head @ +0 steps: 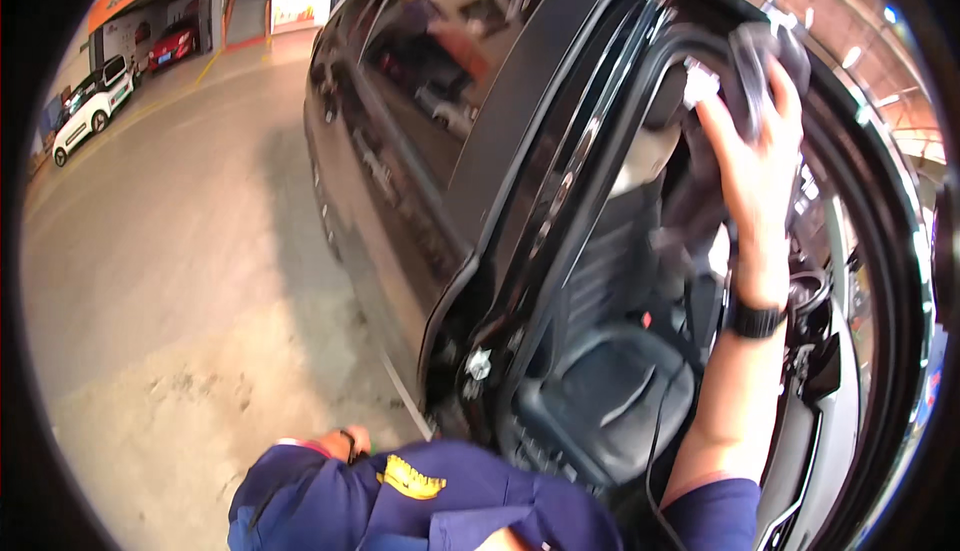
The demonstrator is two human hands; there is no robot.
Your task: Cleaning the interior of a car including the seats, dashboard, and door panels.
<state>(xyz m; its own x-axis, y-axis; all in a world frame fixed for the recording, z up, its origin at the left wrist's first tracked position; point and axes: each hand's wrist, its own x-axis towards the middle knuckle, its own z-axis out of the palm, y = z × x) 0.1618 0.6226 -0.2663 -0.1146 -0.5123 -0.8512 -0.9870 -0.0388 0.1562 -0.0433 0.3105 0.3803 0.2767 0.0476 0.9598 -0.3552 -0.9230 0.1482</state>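
My right hand [761,149], a black band [757,321] on its wrist, reaches up into the open doorway of a black car [420,198]. Between thumb and fingers it holds a dark grey object [746,78], too blurred to name, at the upper corner of the door frame [705,34]. A small white patch shines beside the thumb. My left hand [361,438] is low by my side, mostly hidden by the navy shirt [450,483]; whether it holds anything does not show. Below the right arm lies a black front seat [615,393].
A thin black cord [654,438] runs down across the seat. The steering wheel [814,288] and dashboard are behind my forearm. A metal door striker [478,363] juts from the pillar. Across the concrete floor [187,266] stand a white car [94,108] and a red car [174,44].
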